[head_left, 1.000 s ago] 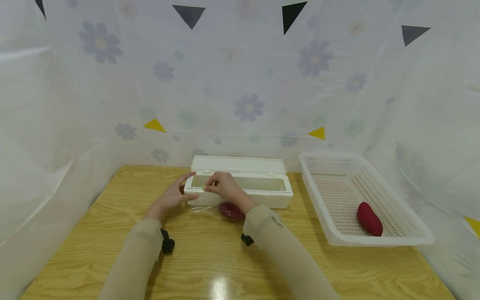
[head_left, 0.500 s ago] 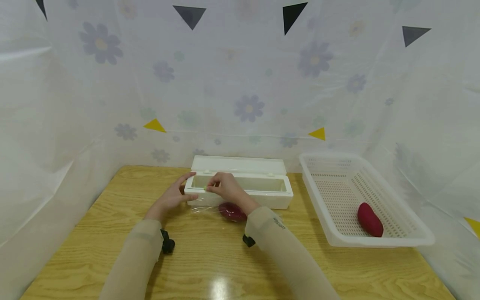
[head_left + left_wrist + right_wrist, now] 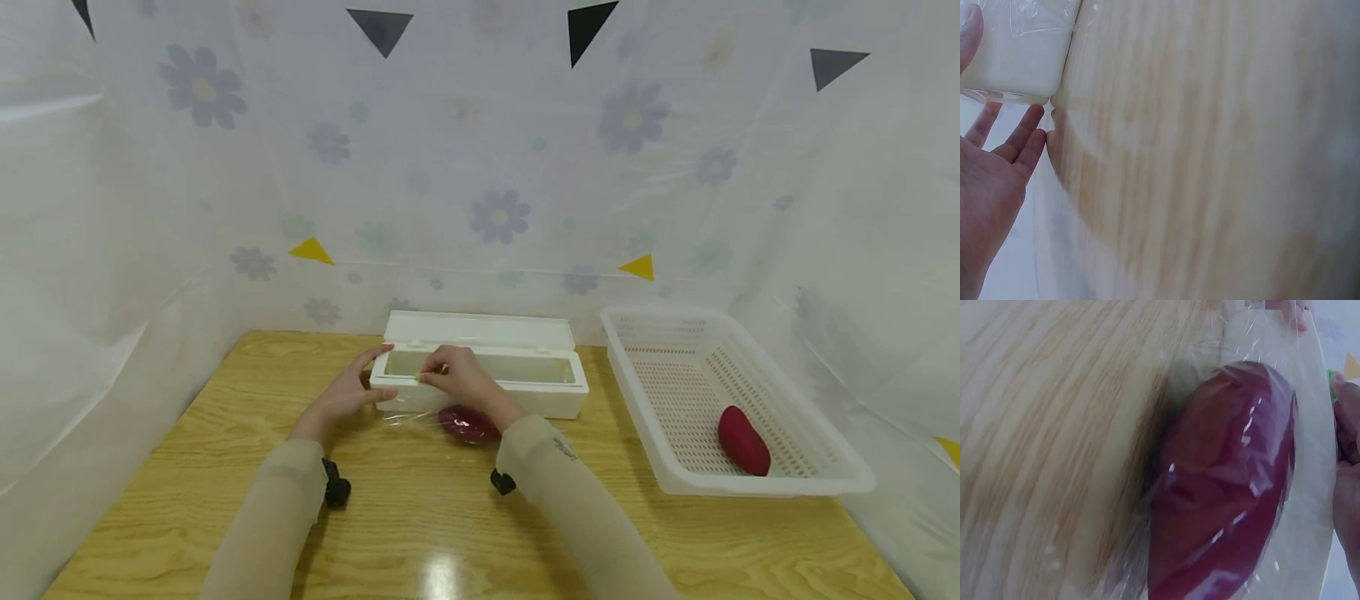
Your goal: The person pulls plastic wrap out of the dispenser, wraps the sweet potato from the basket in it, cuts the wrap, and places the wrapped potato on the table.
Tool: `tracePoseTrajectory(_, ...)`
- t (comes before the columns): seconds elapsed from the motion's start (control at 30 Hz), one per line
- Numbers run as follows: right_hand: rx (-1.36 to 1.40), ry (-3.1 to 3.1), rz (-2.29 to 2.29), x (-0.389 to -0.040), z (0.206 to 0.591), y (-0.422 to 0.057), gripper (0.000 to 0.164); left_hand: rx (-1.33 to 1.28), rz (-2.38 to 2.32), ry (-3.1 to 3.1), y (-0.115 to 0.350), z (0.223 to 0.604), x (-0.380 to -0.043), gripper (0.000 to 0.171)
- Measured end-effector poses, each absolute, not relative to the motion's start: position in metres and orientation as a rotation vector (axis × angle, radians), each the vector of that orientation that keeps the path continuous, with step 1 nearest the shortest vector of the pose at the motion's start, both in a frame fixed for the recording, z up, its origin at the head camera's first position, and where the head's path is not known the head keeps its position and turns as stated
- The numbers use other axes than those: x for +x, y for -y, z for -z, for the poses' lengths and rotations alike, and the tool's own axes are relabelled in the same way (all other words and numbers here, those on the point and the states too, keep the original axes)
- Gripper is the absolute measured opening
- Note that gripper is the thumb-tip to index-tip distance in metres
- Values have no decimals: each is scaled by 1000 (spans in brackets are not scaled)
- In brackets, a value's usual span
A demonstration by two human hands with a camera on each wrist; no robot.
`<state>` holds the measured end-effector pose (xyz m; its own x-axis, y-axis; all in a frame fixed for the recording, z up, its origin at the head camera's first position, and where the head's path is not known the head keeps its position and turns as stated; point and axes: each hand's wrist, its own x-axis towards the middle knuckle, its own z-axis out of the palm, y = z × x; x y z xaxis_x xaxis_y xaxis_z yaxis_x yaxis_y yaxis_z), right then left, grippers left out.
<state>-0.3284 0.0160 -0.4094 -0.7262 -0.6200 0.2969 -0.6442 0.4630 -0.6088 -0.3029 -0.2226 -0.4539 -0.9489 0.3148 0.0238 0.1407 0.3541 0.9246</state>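
A white cling film box (image 3: 543, 403) stands near the back of the table, its lid (image 3: 480, 328) tipped back. My left hand (image 3: 345, 394) holds the box's left end, thumb in front and fingers behind. At the front rim, my right hand (image 3: 461, 377) pinches a small green slider (image 3: 1332, 386) between thumb and fingers. Clear film (image 3: 411, 418) hangs down the box's front. Under my right wrist lies a dark red sweet potato (image 3: 465, 423); in the right wrist view, wrinkled film covers this sweet potato (image 3: 1222, 481).
On the right side stands a white perforated basket (image 3: 641, 417) with another red sweet potato (image 3: 744, 442) in it. Wood-grained tabletop (image 3: 420, 517) stretches in front of the box. A pale flowered plastic sheet (image 3: 495, 150) hangs right behind the table.
My right hand has slid a little to the right along the box's front rim with the green slider. The left hand stays at the box's left end.
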Motion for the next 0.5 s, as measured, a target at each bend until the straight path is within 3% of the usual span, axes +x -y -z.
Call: tracePoseTrajectory(0.5, 1075, 2686, -968, -328, 412, -69, 10, 463, -1625, -2480, 226, 460, -309, 85)
